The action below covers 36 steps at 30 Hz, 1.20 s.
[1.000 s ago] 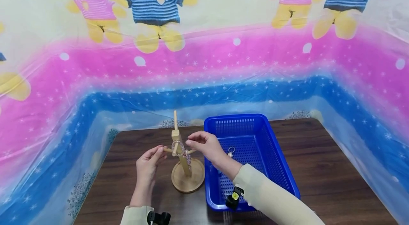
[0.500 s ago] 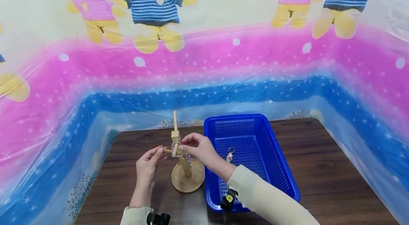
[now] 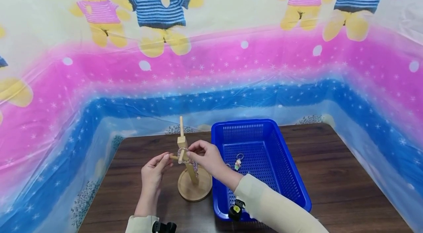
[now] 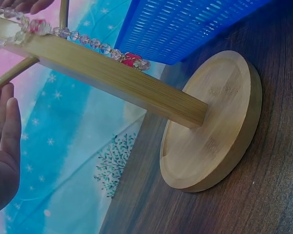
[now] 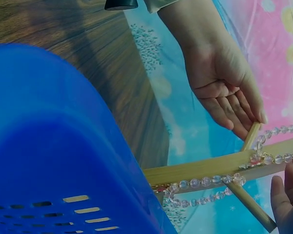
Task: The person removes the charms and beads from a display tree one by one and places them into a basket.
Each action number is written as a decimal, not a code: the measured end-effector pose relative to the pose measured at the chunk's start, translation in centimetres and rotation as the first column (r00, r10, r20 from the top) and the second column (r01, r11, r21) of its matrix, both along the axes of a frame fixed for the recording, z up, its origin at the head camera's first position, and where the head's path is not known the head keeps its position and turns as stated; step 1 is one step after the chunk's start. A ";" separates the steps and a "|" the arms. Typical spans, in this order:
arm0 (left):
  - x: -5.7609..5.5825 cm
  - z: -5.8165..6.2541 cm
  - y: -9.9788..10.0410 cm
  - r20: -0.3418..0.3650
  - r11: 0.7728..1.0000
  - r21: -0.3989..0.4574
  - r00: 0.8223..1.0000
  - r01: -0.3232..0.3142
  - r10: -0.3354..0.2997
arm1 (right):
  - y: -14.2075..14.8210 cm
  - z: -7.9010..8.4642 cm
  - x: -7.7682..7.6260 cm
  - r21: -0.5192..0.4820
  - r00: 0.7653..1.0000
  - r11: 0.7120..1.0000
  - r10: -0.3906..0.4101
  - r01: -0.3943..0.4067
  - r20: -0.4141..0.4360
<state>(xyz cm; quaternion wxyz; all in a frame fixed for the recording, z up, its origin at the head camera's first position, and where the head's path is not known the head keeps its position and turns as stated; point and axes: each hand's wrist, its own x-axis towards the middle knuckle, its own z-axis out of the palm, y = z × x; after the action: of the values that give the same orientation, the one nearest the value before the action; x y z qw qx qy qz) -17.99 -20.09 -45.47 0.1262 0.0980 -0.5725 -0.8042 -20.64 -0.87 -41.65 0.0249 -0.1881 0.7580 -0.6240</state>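
A wooden stand (image 3: 195,193) with a round base, a square post and several side pegs stands upright on the table. My left hand (image 3: 152,174) pinches the tip of its left peg (image 5: 252,136) between thumb and fingertips. A string of clear and pink beads (image 5: 205,182) loops round the upper post and a front peg (image 3: 181,156), and one end hangs down along the post in the left wrist view. My right hand (image 3: 211,160) has thumb and forefinger at the bead loop, pinching it by the post. Those fingertips are out of frame in the right wrist view.
A blue plastic basket (image 3: 290,174) sits right of the stand, under my right forearm. Inside lies a keychain (image 3: 238,165) with a metal ring and a small figure; part of another ring shows beside it. A printed cloth (image 3: 211,60) hangs behind the brown table (image 3: 333,174).
My right hand has moved left from beside the stand to the bead loop at the post. More of the keychain now shows past the arm. My left hand stays on the peg.
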 end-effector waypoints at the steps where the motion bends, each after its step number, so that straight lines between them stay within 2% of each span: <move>1: 0.0 0.0 0.0 0.003 1.000 -0.002 1.000 -0.002 0.002 | 0.0 0.0 0.1 0.003 1.000 1.000 -0.003 0.003 -0.002; 12: 0.1 0.0 0.0 0.004 1.000 -0.006 1.000 0.000 0.000 | 0.4 0.1 0.4 -0.015 0.999 1.000 0.010 -0.011 -0.040; 22: 0.1 0.0 0.0 -0.009 1.000 -0.010 1.000 0.002 -0.002 | 0.3 0.9 0.6 -0.031 0.998 0.999 0.034 -0.036 -0.056; 36: 0.2 -0.2 0.0 -0.045 1.000 0.002 0.999 0.007 -0.007 | 0.6 1.5 1.2 -0.021 0.997 0.998 0.063 -0.064 -0.047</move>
<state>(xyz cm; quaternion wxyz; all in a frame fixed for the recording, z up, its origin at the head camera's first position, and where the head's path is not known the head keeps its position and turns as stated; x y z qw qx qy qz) -17.77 -20.04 -45.64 0.1362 0.0781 -0.5689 -0.8073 -19.46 -0.28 -40.15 0.0251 -0.2269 0.7448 -0.6270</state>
